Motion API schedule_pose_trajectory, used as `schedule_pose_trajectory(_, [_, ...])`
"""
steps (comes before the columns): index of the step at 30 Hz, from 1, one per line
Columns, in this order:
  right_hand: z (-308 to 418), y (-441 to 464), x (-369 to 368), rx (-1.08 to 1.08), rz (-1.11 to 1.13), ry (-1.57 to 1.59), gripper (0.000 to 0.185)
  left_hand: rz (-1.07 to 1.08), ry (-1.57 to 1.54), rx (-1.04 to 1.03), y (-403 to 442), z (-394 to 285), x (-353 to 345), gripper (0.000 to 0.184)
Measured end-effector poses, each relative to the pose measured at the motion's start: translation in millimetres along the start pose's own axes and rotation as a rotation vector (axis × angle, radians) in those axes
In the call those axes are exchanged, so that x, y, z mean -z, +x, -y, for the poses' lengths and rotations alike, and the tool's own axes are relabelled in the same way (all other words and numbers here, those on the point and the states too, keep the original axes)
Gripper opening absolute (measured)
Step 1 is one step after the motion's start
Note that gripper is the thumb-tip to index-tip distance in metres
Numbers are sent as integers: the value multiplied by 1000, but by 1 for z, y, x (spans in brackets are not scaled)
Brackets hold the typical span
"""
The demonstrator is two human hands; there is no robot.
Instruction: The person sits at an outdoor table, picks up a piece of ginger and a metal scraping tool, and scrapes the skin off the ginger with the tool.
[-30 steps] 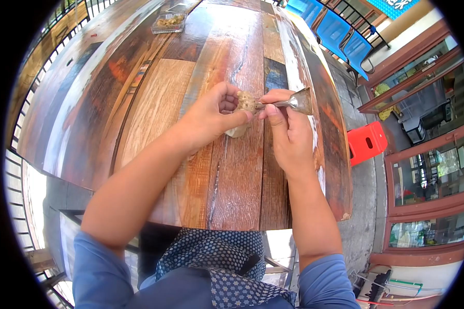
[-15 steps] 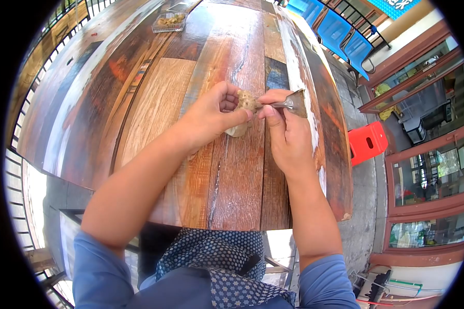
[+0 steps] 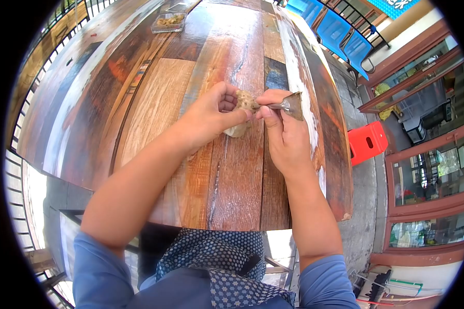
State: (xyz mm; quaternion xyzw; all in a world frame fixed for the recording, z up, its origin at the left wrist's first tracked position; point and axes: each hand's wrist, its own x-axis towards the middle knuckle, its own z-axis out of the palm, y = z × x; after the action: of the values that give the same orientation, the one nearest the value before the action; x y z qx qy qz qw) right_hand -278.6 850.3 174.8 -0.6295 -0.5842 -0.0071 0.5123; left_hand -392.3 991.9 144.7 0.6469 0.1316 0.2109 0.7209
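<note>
My left hand [image 3: 211,113] is closed round a knobbly beige-brown lump [image 3: 247,101], with thumb and fingers on its sides. Below the lump, a pale whitish piece [image 3: 236,130] shows under the left thumb; whether the two are joined I cannot tell. My right hand [image 3: 283,131] pinches the thin stem of a metal tool [image 3: 294,105], whose flat, flared end points right. The tool's other end meets the right side of the lump, and its tip is hidden there. Both hands are over the wood-patterned table [image 3: 232,190].
A clear plastic box [image 3: 168,23] with brownish pieces stands at the table's far left. Blue chairs [image 3: 335,33] are beyond the far right edge. A red stool [image 3: 367,143] stands right of the table, near glazed doors. A railing runs along the left.
The flared end of the metal tool has turned and shifted slightly left, along with my right hand. My left hand and the lump have hardly moved.
</note>
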Motion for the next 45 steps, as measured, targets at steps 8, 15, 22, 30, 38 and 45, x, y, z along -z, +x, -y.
schedule_pose_trajectory(8, [-2, 0, 0, 26, 23, -24, 15, -10, -19, -4, -1, -2, -1, 37])
schedule_pose_trajectory(15, [-1, 1, 0, -4, -22, 13, 13, 13, -39, 13, -1, -3, 0, 36])
schedule_pose_trajectory(22, [3, 0, 0, -67, -14, 96, 11, 24, -42, 18, 0, -1, 2, 36])
schedule_pose_trajectory(30, [0, 1, 0, -35, -19, 42, 11, 30, -45, 38, -2, -5, 2, 37])
schedule_pose_trajectory(38, [-1, 1, -1, -35, -33, 85, 11, 46, -57, 41, -1, -4, 3, 37])
schedule_pose_trajectory(45, [-3, 1, -2, -12, -34, 74, 12, 37, -52, 40, -1, -4, 1, 37])
